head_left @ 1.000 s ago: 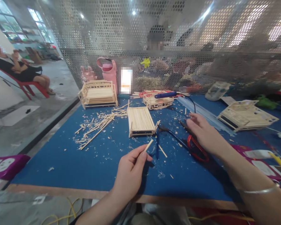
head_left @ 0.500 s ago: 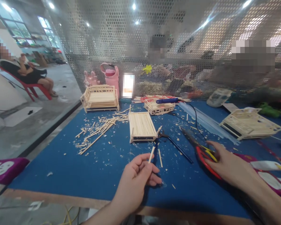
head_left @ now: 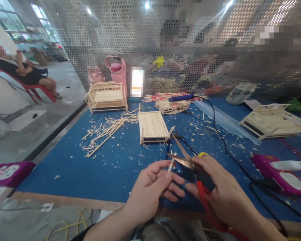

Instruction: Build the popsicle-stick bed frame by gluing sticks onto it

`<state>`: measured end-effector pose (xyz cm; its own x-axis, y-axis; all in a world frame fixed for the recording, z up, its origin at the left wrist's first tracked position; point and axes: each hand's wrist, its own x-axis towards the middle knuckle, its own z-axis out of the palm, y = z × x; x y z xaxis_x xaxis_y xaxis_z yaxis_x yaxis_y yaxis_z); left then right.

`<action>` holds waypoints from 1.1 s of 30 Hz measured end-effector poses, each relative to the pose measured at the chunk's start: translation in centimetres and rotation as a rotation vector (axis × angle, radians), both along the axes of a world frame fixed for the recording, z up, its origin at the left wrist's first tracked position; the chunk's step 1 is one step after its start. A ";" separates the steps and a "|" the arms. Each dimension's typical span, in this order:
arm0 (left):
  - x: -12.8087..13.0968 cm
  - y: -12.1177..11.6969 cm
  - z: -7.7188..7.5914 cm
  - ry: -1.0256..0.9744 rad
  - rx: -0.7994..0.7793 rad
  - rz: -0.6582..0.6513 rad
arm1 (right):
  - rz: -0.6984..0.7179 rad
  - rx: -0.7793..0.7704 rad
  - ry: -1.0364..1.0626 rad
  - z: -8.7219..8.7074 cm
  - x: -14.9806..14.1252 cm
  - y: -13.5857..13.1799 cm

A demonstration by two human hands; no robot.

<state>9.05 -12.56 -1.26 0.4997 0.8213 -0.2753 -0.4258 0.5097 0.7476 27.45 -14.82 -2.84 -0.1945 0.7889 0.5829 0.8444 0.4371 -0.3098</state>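
Note:
My left hand [head_left: 157, 187] pinches a short, thin wooden stick [head_left: 171, 165] between thumb and forefinger, the other fingers loosely spread. In my right hand [head_left: 223, 190] is a pair of scissors [head_left: 183, 162] with red and yellow handles. Their blades stand apart, the lower one crossing close to the top of the stick; whether they touch cannot be made out. Just beyond, a small bed-like wooden stick frame [head_left: 153, 125] rests on the blue table top [head_left: 90, 177]. A blue-handled tool [head_left: 188, 144], partly hidden by the scissors, lies beside the frame.
Loose sticks [head_left: 110, 130] and shavings lie left of the frame. Farther back are a bench-like stick model [head_left: 106, 97], a smaller model [head_left: 172, 106] with a corded blue tool [head_left: 182, 97] on it, and a pink bottle [head_left: 117, 75]. Another model [head_left: 273, 122] and a purple device [head_left: 278, 174] stand right.
My right hand has picked up the scissors from the table's right side and brought them, blades opened, to the stick. My left hand keeps its pinch on the stick and has shifted slightly right.

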 end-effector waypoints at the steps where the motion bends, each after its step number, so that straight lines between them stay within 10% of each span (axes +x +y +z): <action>1: 0.0 -0.1 0.0 -0.006 0.007 0.003 | 0.004 0.007 0.010 0.0 -0.3 0.0; 33: -1.1 0.5 0.2 0.247 0.268 0.180 | 0.013 -0.153 0.103 2.1 -1.0 0.1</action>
<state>7.92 -12.09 -1.05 0.2868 0.9487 -0.1331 -0.2817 0.2163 0.9348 26.43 -14.75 -0.70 -0.1514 0.8674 0.4739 0.7993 0.3895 -0.4576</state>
